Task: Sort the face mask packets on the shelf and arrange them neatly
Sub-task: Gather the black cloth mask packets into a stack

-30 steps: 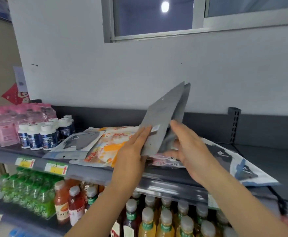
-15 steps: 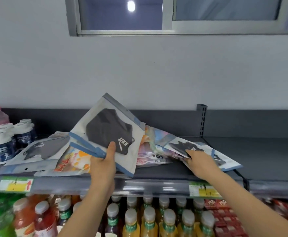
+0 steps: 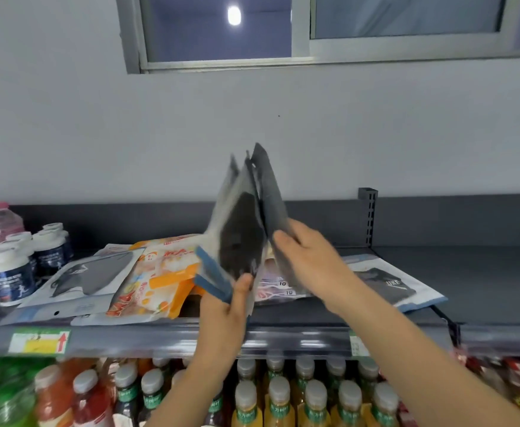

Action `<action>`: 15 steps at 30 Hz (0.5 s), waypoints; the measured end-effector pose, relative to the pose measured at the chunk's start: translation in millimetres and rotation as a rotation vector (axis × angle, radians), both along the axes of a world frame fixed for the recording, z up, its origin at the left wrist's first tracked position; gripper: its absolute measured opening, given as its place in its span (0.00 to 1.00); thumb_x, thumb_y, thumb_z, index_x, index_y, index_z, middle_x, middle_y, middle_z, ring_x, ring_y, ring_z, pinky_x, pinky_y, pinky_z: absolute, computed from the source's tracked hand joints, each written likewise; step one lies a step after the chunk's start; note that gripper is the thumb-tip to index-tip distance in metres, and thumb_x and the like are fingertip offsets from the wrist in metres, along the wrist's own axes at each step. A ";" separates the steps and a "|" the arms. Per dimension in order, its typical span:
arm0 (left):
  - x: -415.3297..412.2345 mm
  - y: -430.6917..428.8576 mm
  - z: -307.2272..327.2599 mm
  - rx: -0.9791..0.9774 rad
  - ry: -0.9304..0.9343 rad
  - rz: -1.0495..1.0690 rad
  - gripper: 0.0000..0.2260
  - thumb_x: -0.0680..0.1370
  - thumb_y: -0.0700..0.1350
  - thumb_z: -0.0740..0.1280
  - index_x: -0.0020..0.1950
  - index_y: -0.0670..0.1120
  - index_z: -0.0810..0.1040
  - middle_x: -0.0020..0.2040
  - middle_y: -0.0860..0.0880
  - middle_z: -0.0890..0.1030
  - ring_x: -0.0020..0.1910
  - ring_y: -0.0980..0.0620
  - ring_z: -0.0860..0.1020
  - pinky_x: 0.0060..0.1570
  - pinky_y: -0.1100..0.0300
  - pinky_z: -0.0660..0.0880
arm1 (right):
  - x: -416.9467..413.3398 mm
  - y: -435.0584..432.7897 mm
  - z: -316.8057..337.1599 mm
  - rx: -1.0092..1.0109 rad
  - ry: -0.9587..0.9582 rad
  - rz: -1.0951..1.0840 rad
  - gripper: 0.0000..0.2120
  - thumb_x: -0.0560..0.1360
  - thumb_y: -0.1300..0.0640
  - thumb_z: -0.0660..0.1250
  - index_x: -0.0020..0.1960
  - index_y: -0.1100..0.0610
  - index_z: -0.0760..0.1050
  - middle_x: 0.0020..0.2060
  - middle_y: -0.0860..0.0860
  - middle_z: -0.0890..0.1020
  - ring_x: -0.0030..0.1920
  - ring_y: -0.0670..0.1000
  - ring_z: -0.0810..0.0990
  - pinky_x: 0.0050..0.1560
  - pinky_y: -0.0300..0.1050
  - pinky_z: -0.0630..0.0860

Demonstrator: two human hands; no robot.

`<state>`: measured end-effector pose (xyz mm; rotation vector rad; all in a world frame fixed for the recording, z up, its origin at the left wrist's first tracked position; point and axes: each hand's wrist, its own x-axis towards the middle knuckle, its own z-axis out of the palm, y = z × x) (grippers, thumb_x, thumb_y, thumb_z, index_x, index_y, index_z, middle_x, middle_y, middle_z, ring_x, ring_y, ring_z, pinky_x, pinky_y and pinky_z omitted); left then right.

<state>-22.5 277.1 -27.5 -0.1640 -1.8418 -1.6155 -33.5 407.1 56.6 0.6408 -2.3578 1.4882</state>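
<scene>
Now the left hand [image 3: 231, 303] pinches a fan of black mask packets [image 3: 240, 232] upright above the shelf [image 3: 283, 337] front edge, while the right hand [image 3: 308, 257] presses a grey packet [image 3: 271, 198] against them. Best to square the edges together before laying the stack flat, clear of the orange packets [image 3: 157, 278] on the left.

Two hands [image 3: 226, 306] [image 3: 309, 260], five white-capped bottles [image 3: 12, 272].

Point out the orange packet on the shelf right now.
The orange packet lies flat on the upper shelf, left of centre in the head view, overlapping a grey mask packet on its left, just left of the left hand.
</scene>
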 end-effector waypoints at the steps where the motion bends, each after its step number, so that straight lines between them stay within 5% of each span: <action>1: -0.8 0.3 -3.6 -0.097 0.053 -0.048 0.13 0.76 0.54 0.61 0.55 0.50 0.76 0.48 0.56 0.80 0.48 0.69 0.76 0.49 0.67 0.74 | 4.7 -6.9 1.5 0.018 0.002 0.036 0.12 0.80 0.51 0.56 0.61 0.46 0.72 0.48 0.42 0.79 0.48 0.42 0.77 0.54 0.34 0.73; 2: -0.5 -0.7 -5.6 -0.169 0.097 -0.094 0.15 0.78 0.53 0.61 0.65 0.57 0.71 0.58 0.59 0.78 0.59 0.68 0.73 0.58 0.67 0.71 | 8.8 -11.2 3.8 0.028 0.016 0.049 0.11 0.80 0.50 0.55 0.57 0.49 0.74 0.46 0.44 0.79 0.46 0.41 0.76 0.51 0.29 0.72; 4: 1.0 -7.6 -6.6 -0.282 0.166 -0.134 0.23 0.77 0.52 0.64 0.70 0.65 0.63 0.66 0.60 0.72 0.68 0.60 0.68 0.66 0.61 0.68 | 12.2 -15.0 9.1 0.007 0.033 0.059 0.13 0.78 0.51 0.54 0.50 0.56 0.75 0.41 0.52 0.79 0.44 0.51 0.78 0.52 0.44 0.77; 7: 5.3 -16.6 -3.6 -0.391 0.170 -0.153 0.32 0.73 0.49 0.72 0.74 0.54 0.62 0.68 0.53 0.70 0.68 0.58 0.69 0.63 0.62 0.71 | 18.7 -12.3 14.2 -0.094 -0.028 0.123 0.18 0.78 0.51 0.54 0.47 0.64 0.75 0.41 0.60 0.80 0.42 0.60 0.79 0.47 0.62 0.78; 9: 8.4 -13.5 2.0 -0.345 0.169 -0.014 0.21 0.73 0.45 0.71 0.65 0.52 0.72 0.55 0.57 0.79 0.54 0.67 0.76 0.49 0.68 0.75 | 22.2 -10.6 16.2 -0.205 -0.162 0.230 0.19 0.79 0.48 0.56 0.52 0.62 0.78 0.44 0.55 0.83 0.39 0.54 0.82 0.42 0.54 0.82; 11: 8.8 -8.0 8.3 -0.211 0.132 0.157 0.04 0.75 0.45 0.67 0.40 0.49 0.76 0.30 0.55 0.77 0.31 0.66 0.77 0.30 0.67 0.71 | 22.8 -7.4 16.5 -0.263 -0.297 0.319 0.21 0.79 0.44 0.56 0.62 0.57 0.75 0.55 0.50 0.81 0.43 0.50 0.84 0.42 0.46 0.82; 13: 5.7 -4.9 13.4 -0.081 0.087 0.233 0.15 0.77 0.42 0.66 0.29 0.45 0.71 0.25 0.53 0.74 0.25 0.62 0.75 0.23 0.69 0.68 | 15.4 0.3 11.9 -0.218 -0.279 0.288 0.22 0.78 0.42 0.57 0.66 0.53 0.72 0.60 0.48 0.79 0.52 0.48 0.82 0.53 0.47 0.79; 15: 3.6 -5.3 18.3 0.063 0.044 0.242 0.15 0.77 0.42 0.66 0.31 0.43 0.70 0.28 0.49 0.75 0.28 0.58 0.76 0.26 0.69 0.70 | -5.5 19.2 -0.1 0.073 -0.061 0.025 0.23 0.77 0.42 0.60 0.68 0.51 0.70 0.64 0.46 0.75 0.63 0.48 0.75 0.64 0.47 0.71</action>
